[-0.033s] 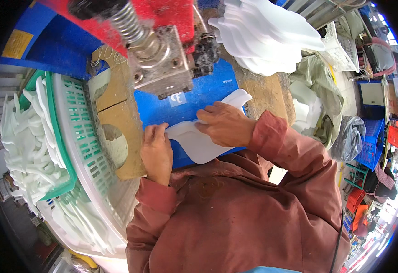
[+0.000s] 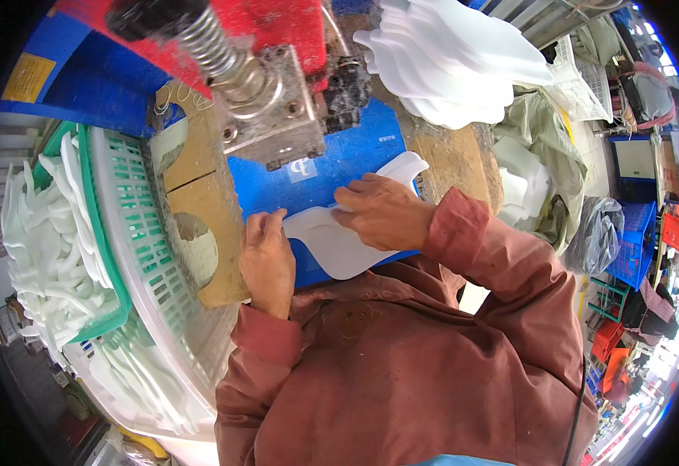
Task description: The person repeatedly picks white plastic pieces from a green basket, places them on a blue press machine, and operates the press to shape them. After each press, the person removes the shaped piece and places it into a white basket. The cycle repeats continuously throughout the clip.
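Nothing had shifted between frames: our left hand (image 2: 267, 260) still lay flat, fingers together, on the white foam sheet (image 2: 339, 245), our right hand (image 2: 382, 211) pressed open on it, over the blue bench (image 2: 355, 159).

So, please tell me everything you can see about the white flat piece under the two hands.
The white flat piece looks like thin, smooth plastic or foam with a curved, wavy outline. It lies flat on the blue plate, below the metal press head. The right hand presses on its upper part; the left hand touches its left edge. Its far tip sticks out beyond the right hand.
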`<control>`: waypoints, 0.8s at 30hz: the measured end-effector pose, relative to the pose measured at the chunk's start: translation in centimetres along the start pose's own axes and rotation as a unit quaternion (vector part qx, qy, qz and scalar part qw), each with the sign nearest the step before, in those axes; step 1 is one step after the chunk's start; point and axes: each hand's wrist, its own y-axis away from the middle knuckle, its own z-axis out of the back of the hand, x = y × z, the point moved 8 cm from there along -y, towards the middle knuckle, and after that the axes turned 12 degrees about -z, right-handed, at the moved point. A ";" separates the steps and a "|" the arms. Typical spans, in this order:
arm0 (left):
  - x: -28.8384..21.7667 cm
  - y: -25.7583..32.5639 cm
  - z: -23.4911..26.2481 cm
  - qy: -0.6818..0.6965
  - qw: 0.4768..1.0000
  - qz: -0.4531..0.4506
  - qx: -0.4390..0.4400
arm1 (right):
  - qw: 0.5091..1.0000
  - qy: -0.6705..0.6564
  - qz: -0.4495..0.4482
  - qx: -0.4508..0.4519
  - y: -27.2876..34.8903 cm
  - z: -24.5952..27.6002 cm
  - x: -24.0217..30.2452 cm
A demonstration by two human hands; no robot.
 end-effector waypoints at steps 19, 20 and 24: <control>-4.3 -1.0 -3.4 0.088 0.994 -0.063 0.031 | 0.999 0.040 -0.010 0.031 -0.2 -0.4 0.4; -4.3 -0.9 -3.6 0.108 0.992 -0.061 0.039 | 0.999 0.046 -0.009 0.019 -0.2 -0.1 0.5; -3.7 -1.0 -4.1 0.151 0.986 -0.047 0.054 | 0.999 0.038 -0.021 0.024 1.4 1.2 0.8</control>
